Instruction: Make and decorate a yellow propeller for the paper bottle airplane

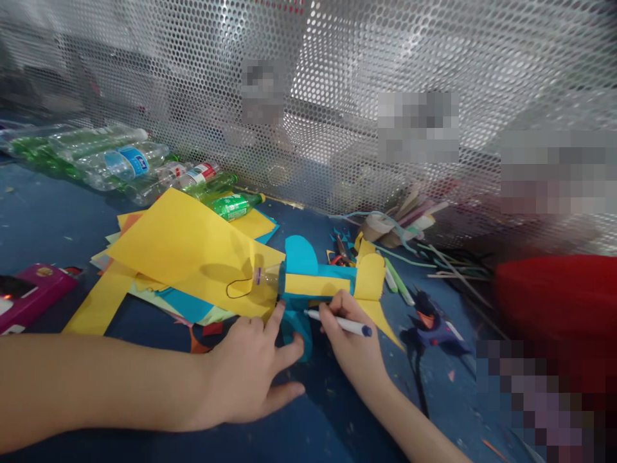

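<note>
A plastic bottle wrapped in blue paper (332, 272) lies on its side in front of me, with a yellow strip (315, 285) along it. Rounded blue paper pieces stick out on both sides, and yellow paper fins (370, 275) are at its right end. At the neck is a string loop (231, 292). My left hand (253, 366) has its fingers spread, the index fingertip against the bottle's near side and another finger over the near blue piece. My right hand (354, 341) grips a white marker (349, 326) with a dark blue end, its tip beside the near blue piece.
Yellow paper (178, 241) tops a stack of coloured sheets. Plastic bottles (120, 161) lie along the perforated metal screen (337, 141). A purple glue gun (441, 337) is at right, a magenta device (41, 292) at left. Scissors (343, 249) and scraps lie behind the wrapped bottle.
</note>
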Tool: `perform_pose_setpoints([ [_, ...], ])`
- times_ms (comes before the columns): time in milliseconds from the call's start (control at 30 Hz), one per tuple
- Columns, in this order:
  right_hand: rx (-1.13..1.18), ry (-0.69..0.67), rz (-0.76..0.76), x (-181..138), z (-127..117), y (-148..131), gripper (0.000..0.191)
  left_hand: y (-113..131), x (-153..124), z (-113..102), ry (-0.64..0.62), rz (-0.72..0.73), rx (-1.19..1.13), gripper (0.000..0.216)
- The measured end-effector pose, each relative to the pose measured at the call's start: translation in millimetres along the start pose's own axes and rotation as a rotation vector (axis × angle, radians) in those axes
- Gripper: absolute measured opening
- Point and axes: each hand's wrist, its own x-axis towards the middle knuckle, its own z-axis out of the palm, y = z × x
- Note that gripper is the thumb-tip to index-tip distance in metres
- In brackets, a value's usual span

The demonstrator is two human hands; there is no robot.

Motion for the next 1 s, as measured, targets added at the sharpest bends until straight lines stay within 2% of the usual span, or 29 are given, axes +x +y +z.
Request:
perform_pose_setpoints([
  [167, 0.001, -0.009, -0.032, -0.6, -0.3, 1.9, 0.029, -0.5, -0.6, -0.2, 0.006, 0.001, -0.013, 0.055],
  [500, 0.046, -0.122, -0.146, -8.7, 4.9, -1.9, 0.029, -0.5, -0.2, 2.3, -0.002, 0.002, -0.008, 0.056],
  [1000, 0.061, -0.141, -0.13, -8.7, 4.8, -3.0, 0.029, -1.5, -0.6, 0.7, -0.019, -0.005, -0.037, 0.056],
])
